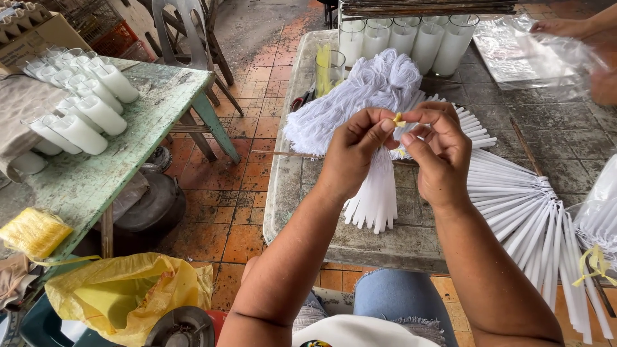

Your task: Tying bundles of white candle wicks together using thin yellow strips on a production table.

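Far left, green desk (138, 128) w/ glass jars of white wax (80, 132) lying on their sides. Center: left hand (352, 151) & right hand (440, 157) pinch a small yellow tie (399, 119) over a white candle bundle (376, 193) on the grey desk (308, 212). Far: upright wax-filled glasses (405, 38). Right: loose candles (520, 205).

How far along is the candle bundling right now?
Looks done: one bundle of thin white candles at the right edge already wears a yellow tie. In hand: the left hand and right hand pinch a yellow band above the bundle hanging from white wicks. Left: the fanned loose candles on the stone table.
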